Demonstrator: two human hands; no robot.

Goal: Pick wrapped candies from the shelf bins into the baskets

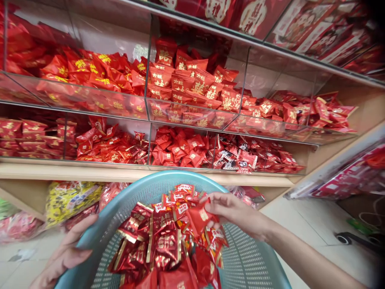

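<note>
A teal perforated basket (246,257) holds a heap of red and dark-red wrapped packets (165,245), several with gold edges. My left hand (67,255) is at the basket's left rim, thumb and fingers apart around the edge. Over the right side of the heap, my right hand (225,210) pinches a bright red packet (200,216) between thumb and fingers.
Behind the basket stand shelves (192,174) with clear dividers, filled with red packets (192,84). Below at the left lies a yellow bag of wrapped items (72,200). A black wheeled base (345,237) is on the tiled floor at the right.
</note>
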